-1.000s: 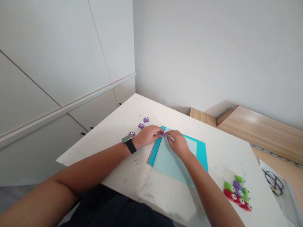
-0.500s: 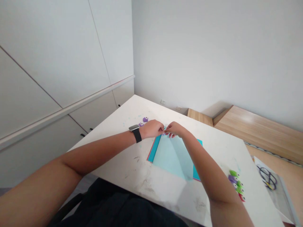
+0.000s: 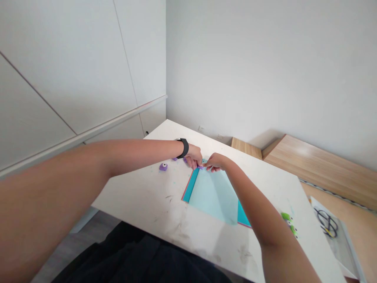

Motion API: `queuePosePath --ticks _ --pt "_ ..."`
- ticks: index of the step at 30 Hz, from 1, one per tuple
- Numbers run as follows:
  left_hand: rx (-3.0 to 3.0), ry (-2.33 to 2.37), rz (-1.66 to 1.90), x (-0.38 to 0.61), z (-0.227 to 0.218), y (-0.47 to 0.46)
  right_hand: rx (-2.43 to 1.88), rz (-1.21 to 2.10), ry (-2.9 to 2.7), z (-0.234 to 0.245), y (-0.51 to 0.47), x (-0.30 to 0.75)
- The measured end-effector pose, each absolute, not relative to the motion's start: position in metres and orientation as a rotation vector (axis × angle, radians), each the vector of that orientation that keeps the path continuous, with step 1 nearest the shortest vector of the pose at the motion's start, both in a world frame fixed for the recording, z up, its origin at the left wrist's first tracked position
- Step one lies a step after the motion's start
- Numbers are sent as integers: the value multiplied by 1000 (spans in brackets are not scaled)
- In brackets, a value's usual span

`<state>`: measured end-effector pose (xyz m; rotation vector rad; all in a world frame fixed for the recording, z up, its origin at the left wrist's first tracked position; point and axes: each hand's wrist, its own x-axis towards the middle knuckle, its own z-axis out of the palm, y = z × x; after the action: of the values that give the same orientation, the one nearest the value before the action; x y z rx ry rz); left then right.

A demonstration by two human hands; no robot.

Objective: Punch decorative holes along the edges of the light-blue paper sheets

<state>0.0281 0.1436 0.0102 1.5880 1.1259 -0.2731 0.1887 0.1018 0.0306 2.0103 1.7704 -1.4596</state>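
My left hand [image 3: 194,156], with a black watch band [image 3: 184,148] at its wrist, is closed with its fingertips on a small purple lump [image 3: 200,168]. From the other side, my right hand [image 3: 216,161] pinches at the same lump, fingers curled. The lump is mostly covered by the fingers. It lies at the far left corner of a pale blue sheet [image 3: 210,196], which rests on a turquoise board with a red edge [image 3: 191,186]. A purple lump with a googly eye [image 3: 163,167] sits left of my hands. More purple bits are partly hidden behind my left hand.
Green lumps with googly eyes [image 3: 287,216] lie on the white table [image 3: 141,196] at the right, partly covered by my right forearm. Beyond the table's right edge are a wooden cabinet [image 3: 318,165] and a coiled black cable [image 3: 325,222]. White panels stand to the left.
My left wrist has turned over and risen, its fingers now pointing down onto the purple lump. The eyed purple lump at the left is now uncovered. My right hand has hardly moved.
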Motion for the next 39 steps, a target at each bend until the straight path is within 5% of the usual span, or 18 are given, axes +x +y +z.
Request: queuePosePath --ticks 14,39 --pt "1464 1125 -471 37 22 159 1963 -1456 1911 13 110 193" --pt "1562 998 -431 28 16 167 2166 -2336 1583 -15 78 198"
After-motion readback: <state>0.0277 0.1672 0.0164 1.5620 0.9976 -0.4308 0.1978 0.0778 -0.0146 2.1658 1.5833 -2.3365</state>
